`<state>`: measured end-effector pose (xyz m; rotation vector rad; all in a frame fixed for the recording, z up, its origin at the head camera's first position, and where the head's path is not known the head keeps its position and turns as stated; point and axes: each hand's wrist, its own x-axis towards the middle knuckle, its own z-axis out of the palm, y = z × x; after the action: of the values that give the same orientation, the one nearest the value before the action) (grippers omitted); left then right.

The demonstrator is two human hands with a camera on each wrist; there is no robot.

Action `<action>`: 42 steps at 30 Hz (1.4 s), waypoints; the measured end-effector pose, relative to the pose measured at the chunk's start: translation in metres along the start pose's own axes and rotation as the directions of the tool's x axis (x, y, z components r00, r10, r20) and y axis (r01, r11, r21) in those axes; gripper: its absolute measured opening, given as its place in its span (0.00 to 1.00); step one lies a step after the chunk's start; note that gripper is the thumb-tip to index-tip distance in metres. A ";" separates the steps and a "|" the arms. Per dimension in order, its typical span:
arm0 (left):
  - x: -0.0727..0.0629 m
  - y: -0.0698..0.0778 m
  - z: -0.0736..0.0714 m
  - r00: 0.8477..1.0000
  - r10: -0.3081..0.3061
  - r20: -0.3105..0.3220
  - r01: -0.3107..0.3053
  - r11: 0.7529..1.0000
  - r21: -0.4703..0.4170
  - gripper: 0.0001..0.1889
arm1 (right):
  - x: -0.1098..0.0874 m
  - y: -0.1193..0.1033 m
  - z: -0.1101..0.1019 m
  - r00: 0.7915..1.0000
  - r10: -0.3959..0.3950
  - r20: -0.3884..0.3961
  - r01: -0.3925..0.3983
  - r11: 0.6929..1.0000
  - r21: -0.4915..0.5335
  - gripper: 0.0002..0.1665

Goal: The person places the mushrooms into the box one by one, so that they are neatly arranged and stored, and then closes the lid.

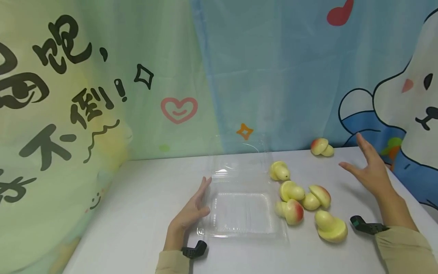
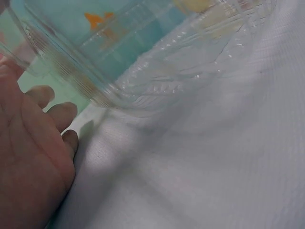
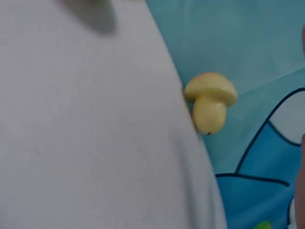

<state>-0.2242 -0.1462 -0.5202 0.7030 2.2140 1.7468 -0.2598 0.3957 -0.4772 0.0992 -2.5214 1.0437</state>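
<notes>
A clear plastic clamshell box (image 1: 243,213) lies open on the table, its transparent lid standing up at the back. My left hand (image 1: 189,213) is at the box's left side, fingers fairly straight; in the left wrist view the hand (image 2: 33,152) is close against the clear wall (image 2: 71,71). Over the table's right side, my right hand (image 1: 373,171) is held up with thumb and fingers spread, holding nothing. Nearest to it is a toy mushroom (image 1: 321,147) with a red-tinged cap at the back edge. That mushroom (image 3: 209,102) shows whole in the right wrist view, apart from the hand.
Several more yellow toy mushrooms lie right of the box: one toward the back (image 1: 280,171), a red-capped one (image 1: 291,212) beside its wall, and another (image 1: 331,227) nearer the front. A printed curtain (image 1: 291,76) hangs behind the white table (image 1: 143,228).
</notes>
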 end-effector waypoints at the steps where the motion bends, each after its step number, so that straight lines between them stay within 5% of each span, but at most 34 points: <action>1: 0.000 0.000 0.000 1.000 0.003 0.005 -0.003 1.000 0.004 0.54 | 0.001 0.004 0.002 1.000 -0.002 -0.014 0.002 1.000 0.023 0.57; 6: -0.004 0.001 -0.002 1.000 0.016 0.024 -0.016 1.000 -0.002 0.53 | 0.007 0.023 0.018 0.997 -0.007 -0.073 0.014 0.994 0.104 0.54; 16: -0.010 -0.003 0.003 0.999 0.026 0.029 -0.026 1.000 0.002 0.51 | 0.030 0.043 0.035 0.998 -0.019 -0.068 0.032 0.981 0.194 0.50; 21: -0.013 -0.002 0.004 1.000 0.011 0.029 -0.011 1.000 -0.003 0.52 | 0.036 0.058 0.048 0.996 0.045 -0.079 -0.026 0.974 0.226 0.49; 26: -0.013 0.000 0.003 1.000 0.006 0.027 -0.006 1.000 -0.003 0.51 | 0.034 0.064 0.053 0.988 0.118 -0.095 -0.099 0.978 0.184 0.47; 35: -0.007 0.003 0.003 1.000 -0.025 -0.001 0.025 1.000 0.000 0.55 | 0.041 0.073 0.057 0.992 0.100 -0.075 -0.089 0.987 0.136 0.48; 42: -0.001 0.002 0.002 1.000 -0.003 0.000 0.003 1.000 0.020 0.56 | 0.050 0.077 0.059 0.994 0.109 0.026 -0.110 0.990 0.084 0.51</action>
<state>-0.2217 -0.1449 -0.5184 0.7037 2.2340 1.7257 -0.3424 0.4144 -0.5462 -0.0043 -2.5255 1.1995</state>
